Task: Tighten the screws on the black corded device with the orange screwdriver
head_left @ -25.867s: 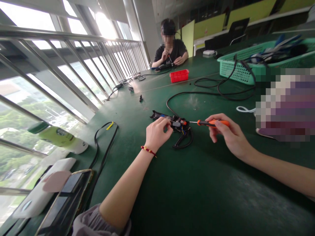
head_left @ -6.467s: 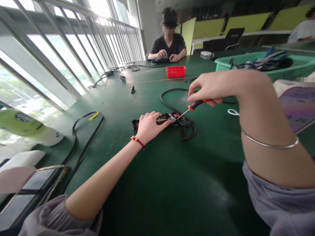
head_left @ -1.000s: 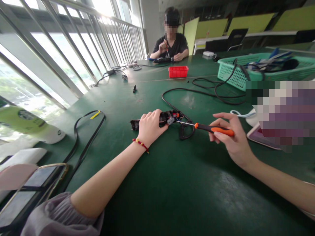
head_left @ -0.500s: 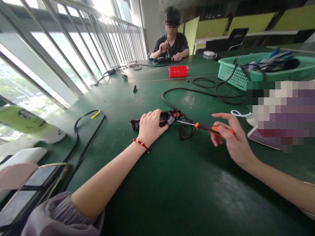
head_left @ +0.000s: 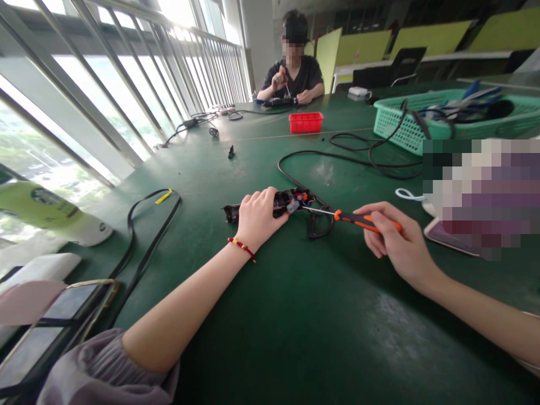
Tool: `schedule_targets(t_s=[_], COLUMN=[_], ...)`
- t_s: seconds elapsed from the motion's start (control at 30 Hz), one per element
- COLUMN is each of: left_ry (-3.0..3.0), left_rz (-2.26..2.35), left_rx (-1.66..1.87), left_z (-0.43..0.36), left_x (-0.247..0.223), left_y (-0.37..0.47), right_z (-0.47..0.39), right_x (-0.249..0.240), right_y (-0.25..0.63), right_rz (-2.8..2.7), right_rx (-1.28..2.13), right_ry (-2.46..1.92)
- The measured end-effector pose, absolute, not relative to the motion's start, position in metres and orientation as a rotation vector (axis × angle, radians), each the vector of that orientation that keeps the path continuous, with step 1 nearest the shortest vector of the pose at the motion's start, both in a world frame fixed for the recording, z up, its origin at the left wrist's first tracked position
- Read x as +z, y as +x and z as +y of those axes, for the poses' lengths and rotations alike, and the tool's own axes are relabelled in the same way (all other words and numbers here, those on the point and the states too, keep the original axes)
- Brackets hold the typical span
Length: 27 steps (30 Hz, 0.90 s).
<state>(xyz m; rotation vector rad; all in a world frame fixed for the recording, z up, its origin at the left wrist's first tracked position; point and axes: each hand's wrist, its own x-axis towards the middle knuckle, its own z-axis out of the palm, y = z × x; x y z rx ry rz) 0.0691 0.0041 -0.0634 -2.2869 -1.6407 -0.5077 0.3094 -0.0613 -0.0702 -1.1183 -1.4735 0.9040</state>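
On the green table, my left hand is wrapped round a black tubular device lying on its side. Its right end is opened up, with red, orange and blue parts or wires showing; a small grey piece sits by my thumb. My right hand grips the orange-and-black handle of a screwdriver. The thin shaft points left, its tip at the device's opened end; what the tip touches is too small to tell. A black cord leads from that end, and a dark loop lies below it.
A red bin and a small black part lie farther back. At right stands a green basket of tools and cables. Phones, a black strap and a bottle are at left. Another person works across the table.
My right hand's fingers have closed further round the screwdriver handle; the forefinger was raised off it before. My left hand and the device have stayed put.
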Motion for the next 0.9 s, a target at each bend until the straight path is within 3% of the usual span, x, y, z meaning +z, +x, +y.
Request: schedule_targets(t_s=[0.17, 0.37, 0.53, 0.9], left_ry=[-2.280, -2.269, -2.268, -2.264], left_rz=[-1.637, -1.636, -1.638, -1.622], left_rx=[-0.511, -0.510, -0.508, -0.502], left_z=[0.004, 0.004, 0.004, 0.004], left_x=[-0.064, -0.064, -0.064, -0.064], left_y=[0.069, 0.069, 0.070, 0.070], right_z=[-0.062, -0.065, -0.066, -0.073], right_x=[-0.069, -0.066, -0.066, -0.065], right_y=[0.309, 0.307, 0.310, 0.307], right_rz=[-1.548, -1.605, -1.746, -1.944], right_rx=[0.749, 0.913, 0.652, 0.442], right_ry=[-1.050, -1.167, -1.150, -1.012])
